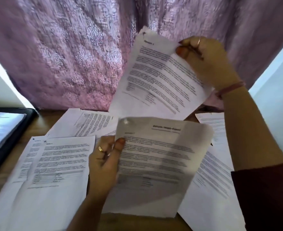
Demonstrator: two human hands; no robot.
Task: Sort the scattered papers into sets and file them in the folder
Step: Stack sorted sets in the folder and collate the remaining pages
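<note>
Papers first: a white printed sheet with a bold title at its top right [155, 164] is pinched at its left edge between thumb and curled fingers of the left hand [104, 162] and held just above the table. A second white printed sheet, headed at its top left [159, 77], is raised higher against the curtain and gripped at its upper right edge by the right hand [202, 59], fingers curled round the edge. Both sheets are lifted off the pile; neither is filed yet.

Further loose printed pages [54, 164] lie overlapped on the brown wooden table [137, 222], to the left, behind and to the right of the held sheets. A black folder, open and already holding a thick stack of paper [2, 129], lies at the far left edge, apart from both hands. A mauve patterned curtain [70, 55] hangs behind the table.

Step judged to be comparison of two pages for set membership. Headings are blurred here and cannot be read. For a clean result, headings should be checked before the sheets are joined, edges squared together, and matched pages laid on a separate pile so that sorted and unsorted sheets are not mixed.
</note>
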